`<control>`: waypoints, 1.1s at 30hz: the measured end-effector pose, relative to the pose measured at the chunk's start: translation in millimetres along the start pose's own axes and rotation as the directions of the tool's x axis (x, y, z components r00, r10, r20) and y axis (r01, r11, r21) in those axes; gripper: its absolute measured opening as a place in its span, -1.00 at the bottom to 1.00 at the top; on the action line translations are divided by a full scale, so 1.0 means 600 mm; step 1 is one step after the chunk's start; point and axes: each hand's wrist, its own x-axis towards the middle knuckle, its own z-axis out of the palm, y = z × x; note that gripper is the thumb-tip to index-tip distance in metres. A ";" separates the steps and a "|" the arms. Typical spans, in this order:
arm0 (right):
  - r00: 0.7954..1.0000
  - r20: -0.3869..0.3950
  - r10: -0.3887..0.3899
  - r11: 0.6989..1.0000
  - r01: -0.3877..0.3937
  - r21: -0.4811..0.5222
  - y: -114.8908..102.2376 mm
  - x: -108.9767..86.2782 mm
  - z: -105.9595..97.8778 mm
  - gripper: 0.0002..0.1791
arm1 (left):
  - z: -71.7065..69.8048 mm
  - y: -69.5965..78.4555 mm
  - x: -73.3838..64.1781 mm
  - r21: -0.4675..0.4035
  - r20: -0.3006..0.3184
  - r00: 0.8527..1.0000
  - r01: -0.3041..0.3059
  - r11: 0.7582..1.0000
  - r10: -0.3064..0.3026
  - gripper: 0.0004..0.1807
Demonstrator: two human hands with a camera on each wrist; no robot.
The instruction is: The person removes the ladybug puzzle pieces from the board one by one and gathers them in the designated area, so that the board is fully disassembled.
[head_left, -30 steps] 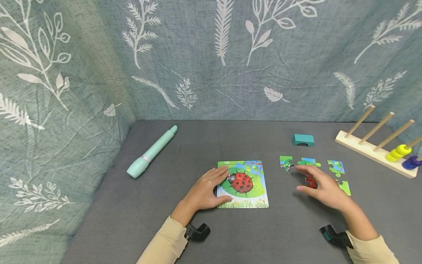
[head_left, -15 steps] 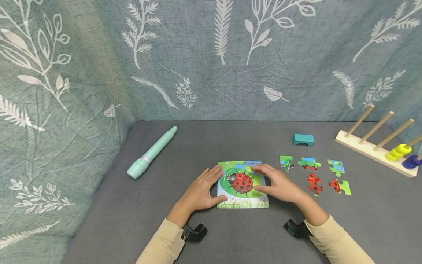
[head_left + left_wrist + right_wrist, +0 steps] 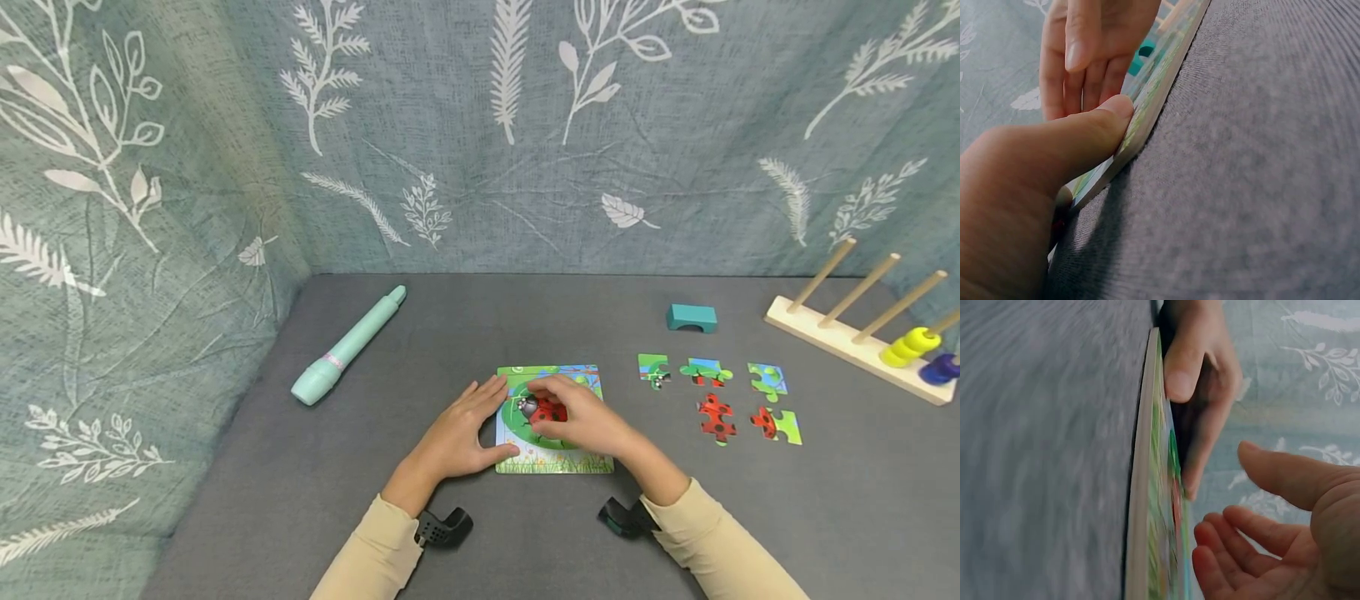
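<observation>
A square ladybug puzzle board lies flat on the grey table. My left hand rests at the board's left edge, fingers stretched along it; in the left wrist view its thumb touches the board's surface near the rim. Over the middle of the picture is my right hand, partly covering the ladybug. Its thumb and fingers are spread and loosely bent, and the right wrist view shows nothing between them, with the fingertips close to the board.
Several loose puzzle pieces lie right of the board, with a teal arch block behind them. A wooden peg stand with yellow and blue beads is at the far right. At left lies a mint-green microphone-shaped toy.
My right hand has moved left from above the loose pieces to over the middle of the board. My left hand has stayed at the board's left edge.
</observation>
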 end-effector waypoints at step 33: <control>0.997 -0.078 -0.024 0.994 0.015 -0.109 0.012 0.007 0.029 -0.54 | -0.005 -0.002 0.006 -0.027 0.039 0.999 0.027 0.999 -0.026 -0.06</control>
